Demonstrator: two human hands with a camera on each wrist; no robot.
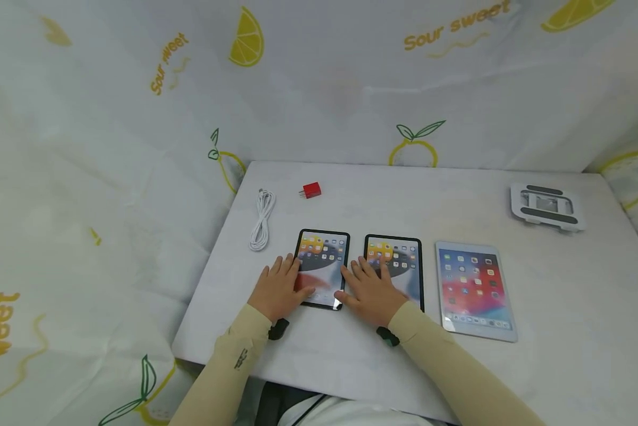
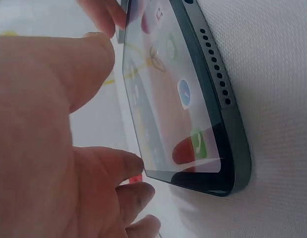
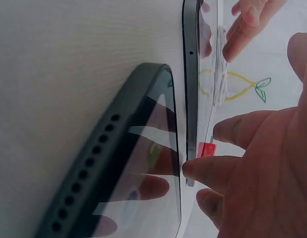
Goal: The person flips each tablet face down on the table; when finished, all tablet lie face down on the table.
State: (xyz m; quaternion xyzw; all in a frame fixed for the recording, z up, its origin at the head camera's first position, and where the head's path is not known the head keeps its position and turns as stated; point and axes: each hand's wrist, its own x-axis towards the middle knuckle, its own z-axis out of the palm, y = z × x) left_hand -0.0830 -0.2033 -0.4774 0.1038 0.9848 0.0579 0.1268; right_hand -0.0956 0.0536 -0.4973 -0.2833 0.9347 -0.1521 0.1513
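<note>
Two dark-rimmed tablets lie side by side with lit home screens. My left hand (image 1: pixel 276 291) is at the left edge of the left tablet (image 1: pixel 325 263); its fingers point forward and its thumb lies over the lower screen. The left wrist view shows those fingertips by the corner of this tablet (image 2: pixel 193 124), its speaker holes facing the camera. My right hand (image 1: pixel 373 296) spreads over the left part of the middle tablet (image 1: pixel 412 266), covering its lower left, with fingertips towards the gap between the two. Neither hand curls round a tablet.
A white-framed tablet (image 1: pixel 476 290) with a lit screen lies to the right. Behind the left tablet are a coiled white cable (image 1: pixel 263 219) and a red plug adapter (image 1: pixel 312 190). A folded white-and-grey stand (image 1: pixel 545 206) sits at the back right of the white table (image 1: pixel 404 198).
</note>
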